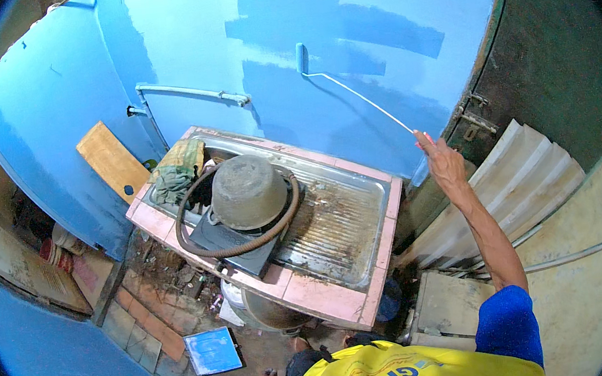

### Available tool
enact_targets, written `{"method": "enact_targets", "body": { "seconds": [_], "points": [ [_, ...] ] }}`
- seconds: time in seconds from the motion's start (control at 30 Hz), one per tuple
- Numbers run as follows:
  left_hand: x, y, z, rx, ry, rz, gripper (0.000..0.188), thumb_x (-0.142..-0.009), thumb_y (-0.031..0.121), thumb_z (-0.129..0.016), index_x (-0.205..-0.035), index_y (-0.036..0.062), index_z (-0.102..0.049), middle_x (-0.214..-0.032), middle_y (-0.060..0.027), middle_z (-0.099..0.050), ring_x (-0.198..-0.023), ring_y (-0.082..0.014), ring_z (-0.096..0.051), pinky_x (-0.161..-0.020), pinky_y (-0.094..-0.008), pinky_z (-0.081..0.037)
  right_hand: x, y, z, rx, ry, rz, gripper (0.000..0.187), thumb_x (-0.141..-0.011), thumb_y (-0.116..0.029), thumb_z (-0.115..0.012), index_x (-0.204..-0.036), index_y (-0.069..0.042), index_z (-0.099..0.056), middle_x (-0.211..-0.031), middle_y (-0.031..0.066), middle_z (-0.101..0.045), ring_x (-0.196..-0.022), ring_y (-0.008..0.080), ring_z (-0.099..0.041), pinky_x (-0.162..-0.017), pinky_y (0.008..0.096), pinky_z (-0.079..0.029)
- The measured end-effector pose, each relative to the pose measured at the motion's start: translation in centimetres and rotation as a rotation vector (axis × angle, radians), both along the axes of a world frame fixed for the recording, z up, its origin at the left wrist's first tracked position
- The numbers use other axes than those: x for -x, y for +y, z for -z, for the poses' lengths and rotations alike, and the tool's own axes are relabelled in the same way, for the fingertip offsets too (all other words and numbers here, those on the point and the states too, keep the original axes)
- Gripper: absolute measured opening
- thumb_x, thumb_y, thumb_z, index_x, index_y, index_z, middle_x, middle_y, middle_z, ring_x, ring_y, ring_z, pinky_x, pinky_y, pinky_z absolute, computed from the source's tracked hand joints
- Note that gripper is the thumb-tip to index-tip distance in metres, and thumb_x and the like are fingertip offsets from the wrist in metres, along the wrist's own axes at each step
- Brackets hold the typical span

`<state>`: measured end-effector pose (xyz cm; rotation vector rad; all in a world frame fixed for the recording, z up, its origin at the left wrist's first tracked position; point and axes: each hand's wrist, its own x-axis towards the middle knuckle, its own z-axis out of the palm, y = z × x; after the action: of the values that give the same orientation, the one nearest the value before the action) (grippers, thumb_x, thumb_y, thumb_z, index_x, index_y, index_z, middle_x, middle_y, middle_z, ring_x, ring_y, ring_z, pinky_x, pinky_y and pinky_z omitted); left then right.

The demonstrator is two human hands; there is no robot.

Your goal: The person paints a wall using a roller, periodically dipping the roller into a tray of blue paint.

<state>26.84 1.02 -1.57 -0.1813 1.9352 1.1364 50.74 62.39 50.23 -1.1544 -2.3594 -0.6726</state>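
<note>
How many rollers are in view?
1. The roller is in the right hand, its blue head up at the wall. Another could be hidden under the sink.

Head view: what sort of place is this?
Likely a kitchen or wash area: metal sink set in pink tiles, pipe along the blue wall, paint roller held against that wall.
</note>
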Motion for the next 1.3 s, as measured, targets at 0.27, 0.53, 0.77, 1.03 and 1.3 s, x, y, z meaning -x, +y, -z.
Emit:
{"method": "enact_targets", "body": {
  "seconds": [0.27,0.53,0.77,1.03,1.3],
  "points": [
    [4.2,-3.3,-0.1,0.055,-0.070,0.064,0.010,-0.079,0.005,-0.066,-0.085,0.0041,-0.057,-0.065,-0.0029,-0.054,-0.054,-0.0140,-0.050,-0.046,-0.0297,-0.039,11.3,1.2,2.6,0.021,0.023,-0.041,0.034,-0.097,-0.019,-0.043,-0.131,-0.026,-0.047,-0.077,0.0194,-0.055,-0.056,0.0341,-0.062,-0.044,0.0453,-0.049],
    [6.9,-5.9,2.8,0.030,0.012,-0.075,0.009,-0.079,0.005,-0.067,-0.085,0.0017,-0.060,-0.067,-0.0060,-0.059,-0.056,-0.0158,-0.055,-0.048,-0.0309,-0.045,22.0,3.5,3.4,0.086,0.031,-0.044,0.043,-0.093,-0.010,-0.044,-0.132,-0.027,-0.044,-0.079,0.0193,-0.057,-0.059,0.0341,-0.063,-0.044,0.0453,-0.049],
    [6.8,-5.6,1.0,-0.022,0.023,-0.047,0.011,-0.080,0.003,-0.067,-0.089,0.0013,-0.062,-0.069,-0.0063,-0.061,-0.054,-0.0156,-0.055,-0.045,-0.0306,-0.044,19.9,4.2,4.7,0.107,0.097,-0.077,0.044,-0.093,-0.012,-0.044,-0.133,-0.029,-0.043,-0.081,0.0179,-0.057,-0.060,0.0342,-0.064,-0.047,0.0450,-0.050],
    [2.9,-1.7,-0.5,0.102,-0.055,0.058,0.004,-0.082,0.005,-0.064,-0.079,0.0057,-0.060,-0.061,-0.0010,-0.055,-0.051,-0.0127,-0.048,-0.045,-0.0299,-0.036,2.6,1.3,6.1,0.147,0.106,0.041,0.044,-0.094,-0.017,-0.048,-0.135,-0.034,-0.043,-0.082,0.0166,-0.056,-0.063,0.0370,-0.062,-0.051,0.0477,-0.050],
    [0.0,1.8,0.3,-0.170,0.007,0.116,0.009,-0.080,0.013,-0.067,-0.079,0.0060,-0.061,-0.065,-0.0013,-0.056,-0.058,-0.0136,-0.051,-0.054,-0.0308,-0.040,-12.1,-1.4,5.9,0.219,0.092,0.149,0.057,-0.087,-0.007,-0.051,-0.137,-0.034,-0.042,-0.090,0.0129,-0.057,-0.074,0.0339,-0.062,-0.061,0.0471,-0.051]
  ]
}}
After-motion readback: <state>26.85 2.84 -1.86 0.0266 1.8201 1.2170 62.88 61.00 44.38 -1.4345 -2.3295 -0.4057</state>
